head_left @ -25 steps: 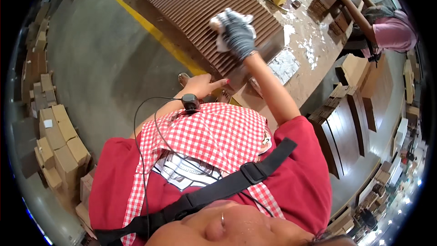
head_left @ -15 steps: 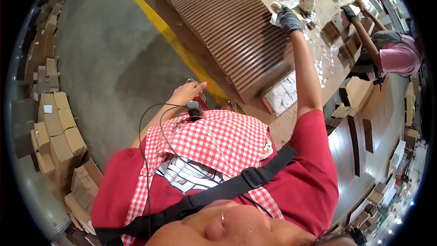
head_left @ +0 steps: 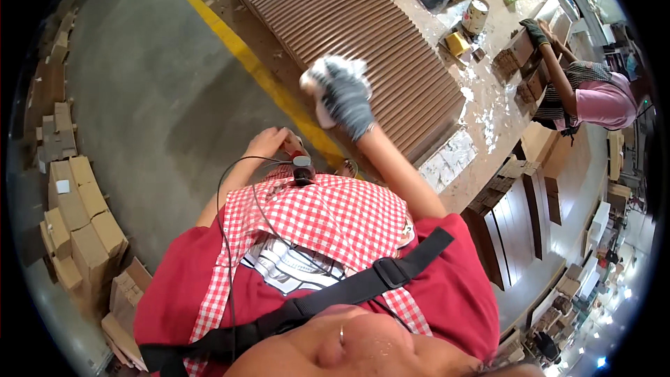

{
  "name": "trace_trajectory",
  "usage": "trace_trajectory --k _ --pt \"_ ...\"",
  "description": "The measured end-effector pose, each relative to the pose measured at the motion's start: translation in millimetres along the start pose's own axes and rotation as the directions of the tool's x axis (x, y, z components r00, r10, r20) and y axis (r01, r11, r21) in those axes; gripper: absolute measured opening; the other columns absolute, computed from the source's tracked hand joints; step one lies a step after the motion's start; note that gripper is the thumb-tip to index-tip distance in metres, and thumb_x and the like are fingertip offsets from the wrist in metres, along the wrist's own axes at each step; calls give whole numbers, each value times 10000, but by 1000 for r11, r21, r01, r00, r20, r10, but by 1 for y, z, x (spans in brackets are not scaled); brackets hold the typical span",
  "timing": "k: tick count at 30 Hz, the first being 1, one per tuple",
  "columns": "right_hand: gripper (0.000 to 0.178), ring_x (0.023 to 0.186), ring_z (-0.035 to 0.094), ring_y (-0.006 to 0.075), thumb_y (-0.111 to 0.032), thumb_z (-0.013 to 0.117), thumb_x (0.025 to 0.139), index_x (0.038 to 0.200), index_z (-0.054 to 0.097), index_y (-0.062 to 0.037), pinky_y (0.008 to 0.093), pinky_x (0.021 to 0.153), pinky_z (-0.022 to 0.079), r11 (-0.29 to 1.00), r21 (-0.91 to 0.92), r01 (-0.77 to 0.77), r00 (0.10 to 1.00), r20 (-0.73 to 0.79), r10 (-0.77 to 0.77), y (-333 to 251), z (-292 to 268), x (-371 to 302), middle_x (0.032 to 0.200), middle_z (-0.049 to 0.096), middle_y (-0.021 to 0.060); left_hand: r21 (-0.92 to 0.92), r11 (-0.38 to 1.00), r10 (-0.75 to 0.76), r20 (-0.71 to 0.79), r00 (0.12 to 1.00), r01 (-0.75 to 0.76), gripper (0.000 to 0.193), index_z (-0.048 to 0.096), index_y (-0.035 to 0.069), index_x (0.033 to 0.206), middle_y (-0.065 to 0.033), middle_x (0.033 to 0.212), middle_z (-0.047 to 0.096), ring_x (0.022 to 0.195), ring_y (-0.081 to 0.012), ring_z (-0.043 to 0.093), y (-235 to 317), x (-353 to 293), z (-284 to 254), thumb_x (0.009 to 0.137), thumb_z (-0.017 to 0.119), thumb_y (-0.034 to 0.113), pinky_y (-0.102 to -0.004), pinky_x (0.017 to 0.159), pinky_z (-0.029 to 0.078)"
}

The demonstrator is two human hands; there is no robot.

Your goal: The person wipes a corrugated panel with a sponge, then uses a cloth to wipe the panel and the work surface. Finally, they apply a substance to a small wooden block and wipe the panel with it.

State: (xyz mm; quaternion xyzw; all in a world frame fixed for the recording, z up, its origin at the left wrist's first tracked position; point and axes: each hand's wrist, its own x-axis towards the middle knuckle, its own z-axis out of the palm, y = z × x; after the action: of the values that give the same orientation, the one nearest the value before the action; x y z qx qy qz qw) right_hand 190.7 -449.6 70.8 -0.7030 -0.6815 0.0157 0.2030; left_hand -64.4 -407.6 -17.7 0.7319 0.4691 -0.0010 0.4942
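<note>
Brown table (head_left: pixel 499 115) under ridged panel (head_left: pixel 370 35), grey floor (head_left: pixel 153 98)

Grey floor (head_left: pixel 146 77) left of the gloved fingers (head_left: pixel 340 75), yellow line (head_left: pixel 241 49) between, cardboard boxes (head_left: pixel 87 195) piled way further left, kinda white-splotched worktable (head_left: pixel 481 87) to their right, bright lights (head_left: pixel 601 361) far past that.

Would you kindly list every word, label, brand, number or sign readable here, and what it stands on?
No text can be read.
White label on a carton: too small to read.
Can: markings too small to read.
Shirt print: partly covered, no words readable.
Cloth and ribbed panel: no lettering visible.
</note>
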Motion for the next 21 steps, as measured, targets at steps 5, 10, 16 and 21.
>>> trace_trajectory --k 5,10,16,21 --pt "335 1084 630 224 -117 642 931 1266 627 -110 336 988 502 327 879 -347 886 421 -194 -28 -6 3 1149 687 80 -24 987 -157 44 987 158 443 655 65 887 -73 725 675 713 -212 652 -38 26 -58 940 370 401 -344 694 476" --pt "393 1010 661 236 -119 627 923 1313 582 -134 398 902 564 429 747 -508 836 308 454 73 -44 40 1192 660 112 -112 982 -155 -35 987 150 437 641 43 827 -67 665 648 659 -217 622 -40 9 -78 948 384 375 -346 660 457" --pt "393 1053 618 290 -176 638 909 1288 574 -94 358 916 514 835 299 -461 842 -149 518 130 23 45 1296 585 150 -189 974 -139 -78 987 123 407 639 48 833 -50 636 626 569 -147 566 -37 14 -93 945 428 377 -310 568 425" --pt "443 887 658 256 -205 663 866 1297 579 -148 385 748 542 898 293 -328 931 -61 360 48 50 -11 1123 649 97 -377 916 -186 -99 978 136 376 638 54 854 -13 608 595 478 -84 481 -37 33 -96 952 451 365 -256 473 371"
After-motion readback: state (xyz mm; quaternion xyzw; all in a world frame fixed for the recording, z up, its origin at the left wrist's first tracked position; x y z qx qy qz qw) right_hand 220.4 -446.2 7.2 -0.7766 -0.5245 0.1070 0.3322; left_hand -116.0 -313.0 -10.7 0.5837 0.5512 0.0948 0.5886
